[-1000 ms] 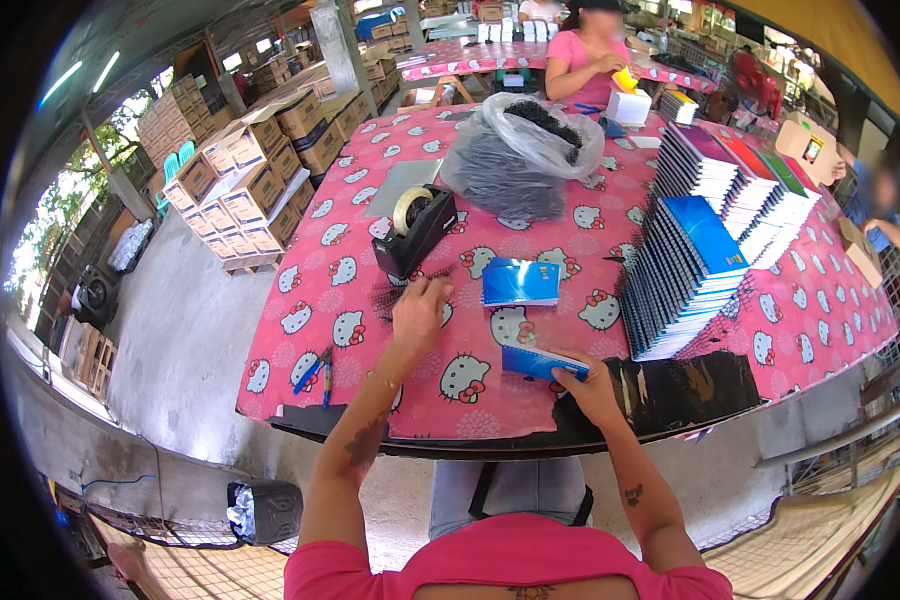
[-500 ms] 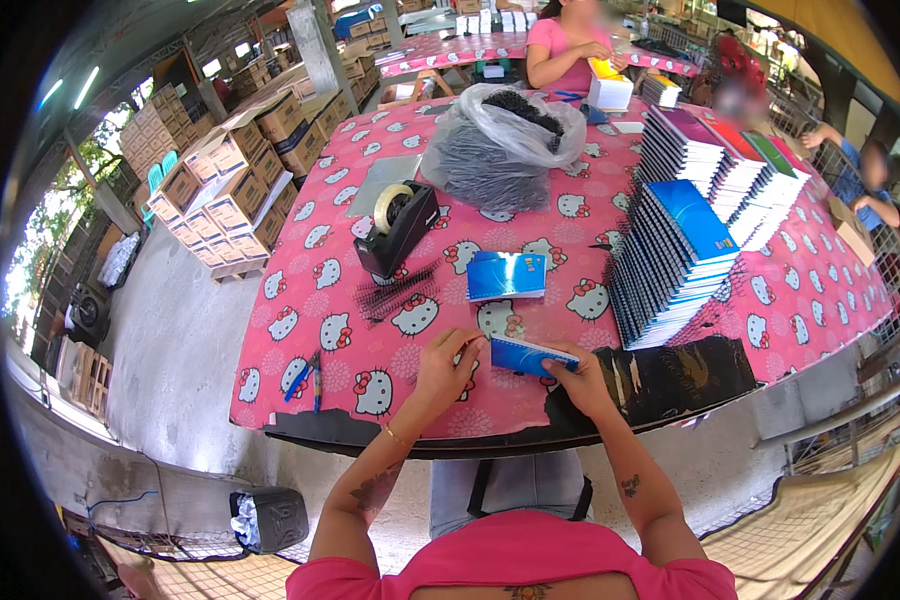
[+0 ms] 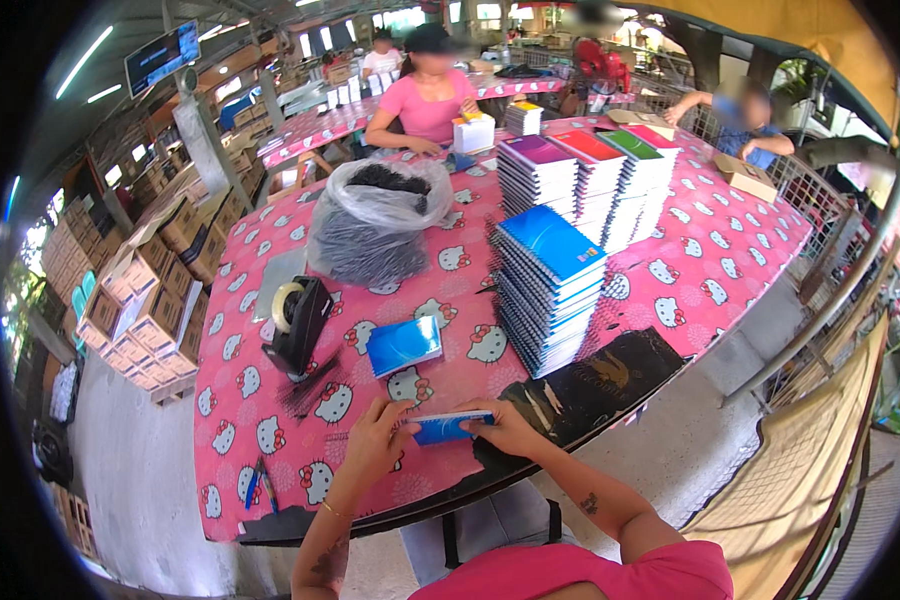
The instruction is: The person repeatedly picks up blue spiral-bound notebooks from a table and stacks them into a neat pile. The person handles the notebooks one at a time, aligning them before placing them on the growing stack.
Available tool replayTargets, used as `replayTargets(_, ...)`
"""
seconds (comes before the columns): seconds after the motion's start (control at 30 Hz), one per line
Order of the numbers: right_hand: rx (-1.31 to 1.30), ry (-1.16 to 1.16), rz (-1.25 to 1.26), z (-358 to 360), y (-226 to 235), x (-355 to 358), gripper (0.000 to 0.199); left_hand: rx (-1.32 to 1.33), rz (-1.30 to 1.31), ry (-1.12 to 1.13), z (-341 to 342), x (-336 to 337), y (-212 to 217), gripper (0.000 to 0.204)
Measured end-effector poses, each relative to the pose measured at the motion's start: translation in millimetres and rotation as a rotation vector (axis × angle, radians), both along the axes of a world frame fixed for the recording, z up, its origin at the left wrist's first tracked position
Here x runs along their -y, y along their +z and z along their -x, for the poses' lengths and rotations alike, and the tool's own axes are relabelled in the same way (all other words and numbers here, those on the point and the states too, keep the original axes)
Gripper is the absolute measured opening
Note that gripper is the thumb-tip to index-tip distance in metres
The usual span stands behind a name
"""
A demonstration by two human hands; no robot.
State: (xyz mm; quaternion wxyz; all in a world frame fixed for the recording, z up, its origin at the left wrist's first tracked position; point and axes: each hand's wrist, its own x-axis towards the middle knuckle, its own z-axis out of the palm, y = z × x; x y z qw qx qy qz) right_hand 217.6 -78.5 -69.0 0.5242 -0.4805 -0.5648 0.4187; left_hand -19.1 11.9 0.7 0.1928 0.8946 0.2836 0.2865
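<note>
A small blue notebook is held low over the near edge of the table, its narrow edge toward me. My right hand grips its right end between thumb and fingers. At the other end, my left hand has its thumb and fingertips closed on the corner; whether a thin coil is also in them I cannot make out. Just beyond lies a short pile of blue notebooks. Loose black binding coils are to its left. To the right rises a tall stack of blue spiral notebooks.
A black tape dispenser and a clear bag of black coils stand left of centre. Pens lie near the left corner. Purple, red and green notebook stacks stand farther right. A person in pink works across the table.
The head view has swung right and up. My left hand has come onto the left end of the notebook, which my right hand still holds.
</note>
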Motion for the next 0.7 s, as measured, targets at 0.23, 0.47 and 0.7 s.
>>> replayTargets(0.23, -0.112, -0.098, -0.009, 15.2, -0.6, 7.4, 0.027, -0.21, -0.283, 0.174, -20.1, 6.8, -14.6, 0.045)
replayTargets(0.47, -0.054, -0.184, -0.125, 23.6, 14.5, 5.7, 0.027, -0.089, -0.437, 0.254, -22.1, 31.5, -16.9, 0.04)
replayTargets(0.7, -0.061, -0.067, -0.099, 11.5, 20.8, 6.3, 0.028, -0.109, -0.147, -0.096, -11.5, -6.6, 29.4, 0.013)
